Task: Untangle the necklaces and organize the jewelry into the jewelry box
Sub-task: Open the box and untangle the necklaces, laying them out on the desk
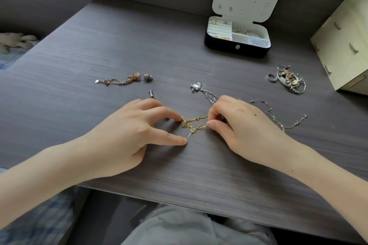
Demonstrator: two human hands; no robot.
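A tangle of gold chain (194, 123) lies on the dark wood-grain table (119, 49) between my hands. My left hand (131, 135) presses its fingertips on the left side of the tangle, index and thumb spread. My right hand (239, 125) pinches the right end of the gold chain between thumb and forefinger. Silver chains with a pale pendant (196, 86) run under my right hand and trail out to its right (278, 119). The open jewelry box (237, 45) stands at the back right, with rings and a bracelet in its compartments and earrings on its lid.
Another knotted gold and silver bundle (127, 79) lies left of centre. A small silver piece (152, 93) sits just beyond my left hand. A ring (271, 77) and a heap of bracelets (291, 79) lie at the right, near a pale wooden drawer unit (346, 45).
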